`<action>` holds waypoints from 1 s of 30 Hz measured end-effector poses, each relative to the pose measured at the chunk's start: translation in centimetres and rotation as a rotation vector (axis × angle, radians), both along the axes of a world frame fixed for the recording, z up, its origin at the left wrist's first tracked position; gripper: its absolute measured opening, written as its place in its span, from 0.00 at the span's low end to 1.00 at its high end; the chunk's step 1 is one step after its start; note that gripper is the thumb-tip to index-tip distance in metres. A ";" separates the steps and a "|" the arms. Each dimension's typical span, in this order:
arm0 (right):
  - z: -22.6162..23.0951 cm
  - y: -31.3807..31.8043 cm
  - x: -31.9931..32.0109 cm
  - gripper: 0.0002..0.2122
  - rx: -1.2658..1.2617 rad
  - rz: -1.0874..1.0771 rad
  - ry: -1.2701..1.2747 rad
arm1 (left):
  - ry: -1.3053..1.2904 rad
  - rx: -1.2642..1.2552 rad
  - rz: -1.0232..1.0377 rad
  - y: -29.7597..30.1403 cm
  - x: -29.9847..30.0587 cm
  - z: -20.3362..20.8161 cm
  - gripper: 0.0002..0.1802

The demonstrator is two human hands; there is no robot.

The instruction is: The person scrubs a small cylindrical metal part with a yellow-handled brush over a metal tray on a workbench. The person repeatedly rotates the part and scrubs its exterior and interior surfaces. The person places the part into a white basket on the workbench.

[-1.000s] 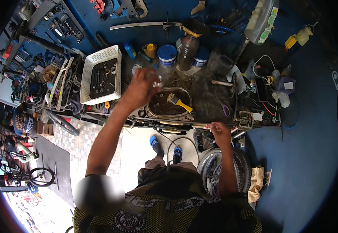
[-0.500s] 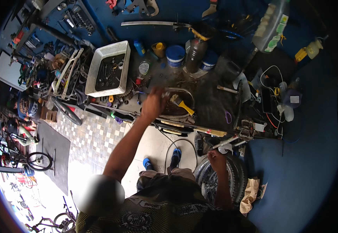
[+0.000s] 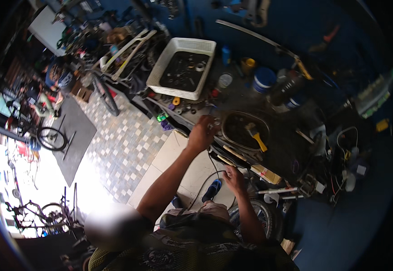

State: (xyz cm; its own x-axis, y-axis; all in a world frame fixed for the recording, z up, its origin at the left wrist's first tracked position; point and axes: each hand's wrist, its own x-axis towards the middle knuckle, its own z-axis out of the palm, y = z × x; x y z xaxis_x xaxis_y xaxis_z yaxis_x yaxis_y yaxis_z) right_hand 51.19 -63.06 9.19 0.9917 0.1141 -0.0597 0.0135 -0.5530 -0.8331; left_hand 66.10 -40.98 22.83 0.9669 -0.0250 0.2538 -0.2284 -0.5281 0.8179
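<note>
My left hand (image 3: 202, 134) is closed at the front edge of the workbench, beside an oval pan (image 3: 224, 131) with a dark inside. A small shiny metal part (image 3: 215, 122) shows at its fingertips; its exact kind is too blurred to tell. In the pan lies a paint brush (image 3: 256, 137) with a yellow handle. Lower and to the right, in front of the bench, my right hand (image 3: 234, 179) hangs with curled fingers. Whether anything is in those fingers I cannot make out.
A white plastic basket (image 3: 154, 80) of small metal parts stands left on the bench. Behind the pan are a blue tub (image 3: 264, 79) and a yellow cup (image 3: 248, 64). Cables lie at the right. Below, a bicycle wheel (image 3: 263, 216) leans near my legs.
The view has turned left. My left hand has gone from above the pan's left side to the bench edge. My right hand has come up and inward, closer to the left one.
</note>
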 end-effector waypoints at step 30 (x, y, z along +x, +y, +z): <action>13.6 42.3 -1.0 0.26 -0.229 0.632 -0.139 | 0.426 -1.053 1.193 48.4 -50.0 -14.9 0.26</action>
State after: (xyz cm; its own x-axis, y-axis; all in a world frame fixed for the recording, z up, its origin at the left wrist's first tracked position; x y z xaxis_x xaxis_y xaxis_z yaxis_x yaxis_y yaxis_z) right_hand 50.19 -20.78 22.83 0.7391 0.6730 -0.0284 0.4897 -0.5658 -0.6634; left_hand 16.10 7.41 7.98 0.3128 0.7394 -0.5962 0.1955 0.5641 0.8022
